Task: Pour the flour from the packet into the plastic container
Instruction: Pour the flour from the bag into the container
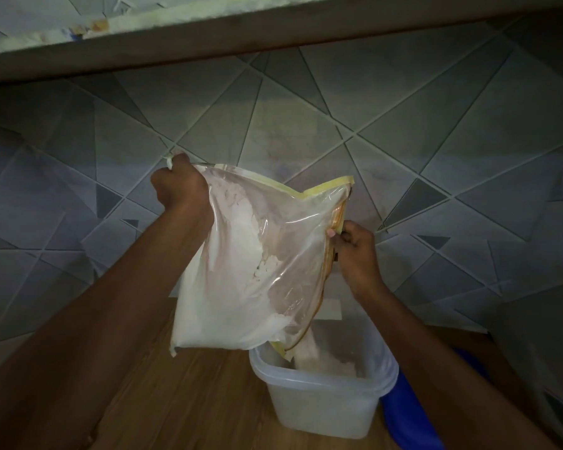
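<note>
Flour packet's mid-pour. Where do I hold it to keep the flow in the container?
Grip the flour packet by its raised top corner from the left, as the left hand does, and pinch its right side seam, as the right hand does. The flour sags lower left, so these grips probably keep the open corner in the plastic container.

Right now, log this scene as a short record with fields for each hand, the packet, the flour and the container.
left hand: grips upper corner of the flour packet
right hand: pinches the flour packet's right edge
flour packet: clear plastic, tilted, lower corner over the plastic container
flour: streaming into the plastic container, much left in packet
plastic container: translucent, open, on wooden counter
beside it: blue item at its right
</note>
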Motion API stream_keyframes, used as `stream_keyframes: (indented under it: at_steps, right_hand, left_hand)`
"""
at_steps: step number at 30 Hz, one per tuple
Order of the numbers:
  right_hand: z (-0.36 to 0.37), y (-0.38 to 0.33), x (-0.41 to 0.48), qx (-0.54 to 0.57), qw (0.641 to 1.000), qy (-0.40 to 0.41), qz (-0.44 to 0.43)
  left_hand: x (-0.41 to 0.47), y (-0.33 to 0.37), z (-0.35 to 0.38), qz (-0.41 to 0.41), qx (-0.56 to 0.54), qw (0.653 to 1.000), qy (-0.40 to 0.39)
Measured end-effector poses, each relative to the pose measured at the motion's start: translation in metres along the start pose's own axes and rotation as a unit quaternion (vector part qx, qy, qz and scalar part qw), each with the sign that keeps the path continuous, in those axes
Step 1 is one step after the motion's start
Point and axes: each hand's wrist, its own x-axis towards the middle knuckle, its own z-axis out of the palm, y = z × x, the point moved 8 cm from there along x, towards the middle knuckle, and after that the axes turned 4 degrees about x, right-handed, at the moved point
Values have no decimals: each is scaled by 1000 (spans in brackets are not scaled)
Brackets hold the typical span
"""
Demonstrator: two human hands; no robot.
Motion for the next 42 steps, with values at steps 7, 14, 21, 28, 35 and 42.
stream_keyframes:
  at_steps: [7, 14, 21, 28, 35, 42]
  right_hand:
    - [4, -8, 1, 2, 999, 40, -27]
    - [5, -31, -9, 62, 993, 45, -85]
    - [4, -43, -10, 10, 989, 51, -136]
    - [7, -41, -9, -13, 987, 46, -152]
    - [1, -37, -2, 22, 992, 56, -111]
    - [-20, -38, 2, 31, 990, 95, -97]
  left_hand:
    - [2, -1, -2, -6, -2, 1000, 0]
    - [0, 1, 1, -9, -1, 1000, 2]
    - [-1, 1, 3, -1, 7, 1000, 9]
    - [-1, 2, 0, -3, 2, 1000, 8]
    - [-4, 5, -2, -1, 0, 1000, 3]
    - [-14, 7, 5, 15, 17, 1000, -8]
